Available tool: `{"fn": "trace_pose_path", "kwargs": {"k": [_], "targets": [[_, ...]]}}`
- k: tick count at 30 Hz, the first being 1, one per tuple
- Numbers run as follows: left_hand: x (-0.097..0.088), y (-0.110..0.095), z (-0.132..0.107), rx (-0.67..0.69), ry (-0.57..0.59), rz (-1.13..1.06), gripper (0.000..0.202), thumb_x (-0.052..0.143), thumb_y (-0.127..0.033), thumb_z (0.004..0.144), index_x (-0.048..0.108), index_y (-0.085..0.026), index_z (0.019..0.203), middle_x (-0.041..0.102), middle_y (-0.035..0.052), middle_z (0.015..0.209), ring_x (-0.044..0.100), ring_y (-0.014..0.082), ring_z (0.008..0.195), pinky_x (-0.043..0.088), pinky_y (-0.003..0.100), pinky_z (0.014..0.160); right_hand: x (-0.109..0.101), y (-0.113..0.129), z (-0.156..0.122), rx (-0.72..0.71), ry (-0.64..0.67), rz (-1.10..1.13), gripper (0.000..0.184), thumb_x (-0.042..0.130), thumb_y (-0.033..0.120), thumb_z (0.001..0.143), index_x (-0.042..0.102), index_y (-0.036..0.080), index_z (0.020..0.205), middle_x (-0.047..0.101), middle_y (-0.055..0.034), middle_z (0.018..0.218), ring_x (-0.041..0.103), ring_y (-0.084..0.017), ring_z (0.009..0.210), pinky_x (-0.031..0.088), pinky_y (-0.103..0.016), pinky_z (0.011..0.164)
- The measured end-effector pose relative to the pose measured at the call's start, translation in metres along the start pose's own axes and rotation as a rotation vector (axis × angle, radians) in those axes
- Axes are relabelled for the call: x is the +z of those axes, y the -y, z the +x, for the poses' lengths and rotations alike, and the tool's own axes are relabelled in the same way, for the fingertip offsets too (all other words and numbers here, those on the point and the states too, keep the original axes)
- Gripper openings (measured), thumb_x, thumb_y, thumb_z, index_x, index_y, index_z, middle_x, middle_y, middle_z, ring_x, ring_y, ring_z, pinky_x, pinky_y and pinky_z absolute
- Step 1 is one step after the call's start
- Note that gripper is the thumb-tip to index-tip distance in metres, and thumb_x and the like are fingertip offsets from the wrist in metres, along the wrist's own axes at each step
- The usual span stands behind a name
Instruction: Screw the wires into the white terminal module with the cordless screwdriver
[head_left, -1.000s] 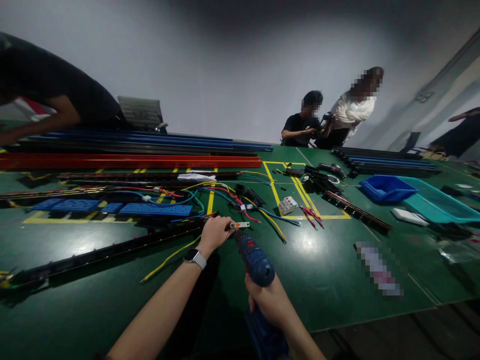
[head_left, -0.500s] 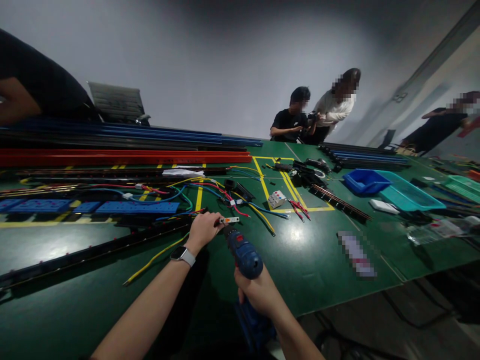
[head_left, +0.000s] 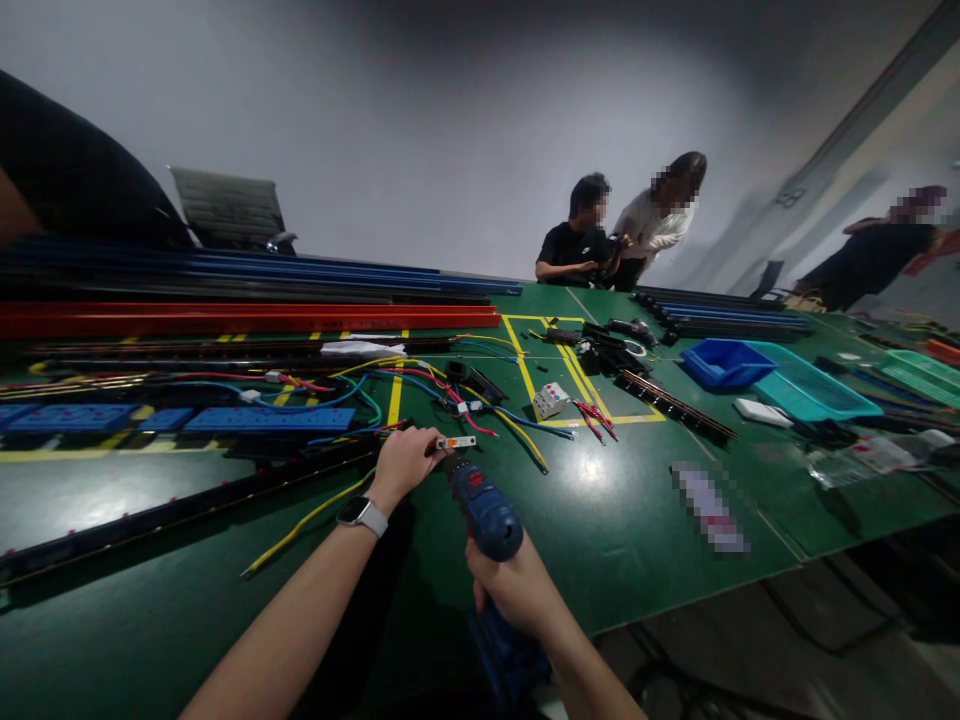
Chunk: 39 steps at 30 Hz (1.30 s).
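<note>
Module (head_left: pixel 460 442) pinched in left hand (head_left: pixel 407 463), jutting out rightward; right hand (head_left: pixel 511 582) gripping drill (head_left: pixel 488 511).

I observe dim lighting, glare patches on the green counter (head_left: pixel 615 545), a darkened upper wall (head_left: pixel 390 120), and wide-angle stretching toward the edges.

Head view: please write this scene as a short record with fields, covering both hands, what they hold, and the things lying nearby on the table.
Left hand: pinches a small white part with an orange mark
Right hand: grips a blue drill
Drill tip: at the small white part; contact cannot be told
Left wrist: watch with pale band
Surface: green table
Right of hands: pale block, then red leads
Farther right: blue tray, teal basket
</note>
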<state>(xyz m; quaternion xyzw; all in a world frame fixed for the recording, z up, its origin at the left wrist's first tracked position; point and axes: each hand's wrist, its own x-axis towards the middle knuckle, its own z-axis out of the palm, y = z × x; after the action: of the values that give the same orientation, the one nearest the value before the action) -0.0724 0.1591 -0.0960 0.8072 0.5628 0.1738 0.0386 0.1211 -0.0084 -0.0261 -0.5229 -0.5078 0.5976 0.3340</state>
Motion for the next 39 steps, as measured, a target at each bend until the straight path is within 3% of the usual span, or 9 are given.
{"fn": "trace_pose_path", "kwargs": {"k": [21,39], "targets": [[-0.0013,-0.0013,-0.0013,-0.002,-0.014,-0.013,0.034,0.051,-0.054,0.093,0.071,-0.027,0.099,0.072,0.0065,0.091,0.063,0.0261,0.09,0.038,0.037,0.078,-0.002,0.0046,0.0001,0.015,0.016,-0.013,0.023,0.059,0.038,0.085,0.047,0.02,0.092,0.048,0.0089,0.05,0.05,-0.012,0.041,0.039,-0.024,0.045],[-0.0014,0.0004,-0.0003,0.009,0.024,-0.05,0.036,0.049,-0.051,0.094,0.073,-0.032,0.112,0.073,0.0087,0.095,0.063,0.0265,0.095,0.04,0.037,0.08,0.0012,0.0015,0.0001,0.007,-0.028,-0.023,0.021,0.058,0.038,0.084,0.049,0.02,0.091,0.047,0.0089,0.05,0.05,-0.012,0.041,0.039,-0.023,0.045]]}}
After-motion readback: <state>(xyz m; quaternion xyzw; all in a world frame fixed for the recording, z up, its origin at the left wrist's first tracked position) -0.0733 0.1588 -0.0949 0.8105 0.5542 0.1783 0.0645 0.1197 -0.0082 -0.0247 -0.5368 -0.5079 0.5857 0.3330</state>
